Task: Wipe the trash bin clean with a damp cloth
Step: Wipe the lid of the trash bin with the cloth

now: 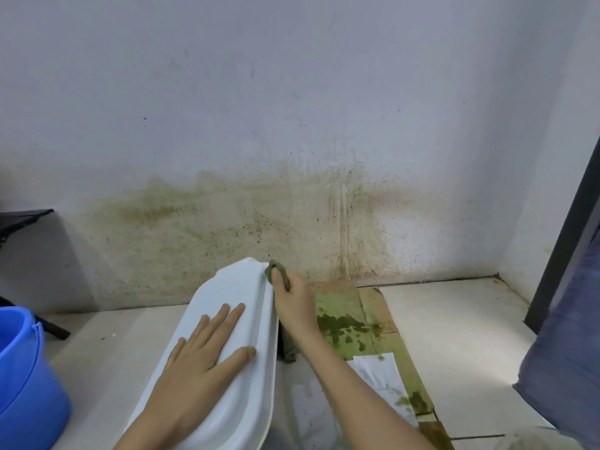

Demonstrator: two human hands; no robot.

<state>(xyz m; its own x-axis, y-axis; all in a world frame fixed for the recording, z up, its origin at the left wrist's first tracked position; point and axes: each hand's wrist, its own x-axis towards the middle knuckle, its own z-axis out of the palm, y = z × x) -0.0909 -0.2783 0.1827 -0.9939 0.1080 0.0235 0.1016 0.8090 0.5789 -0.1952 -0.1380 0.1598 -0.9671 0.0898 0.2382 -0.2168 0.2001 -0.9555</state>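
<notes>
Here the flat left hand steadies the white plastic trash bin; the right hand pinches a green damp cloth at its far edge, so wiping seems only partly done.

Bin: a long white plastic trash bin with rounded ends and a raised rim, its broad smooth face turned up, slanting from the near edge of the pale tiled floor toward the stained wall.
Bin contact: a flat palm with spread fingers rests on the middle of that face.
Cloth: a small bunched olive-green damp cloth, dark and crumpled.
Cloth place: pressed on the bin's far right rim corner, near the foot of the wall.
Cloth hold: gripped by curled fingers, mostly hidden.
</notes>
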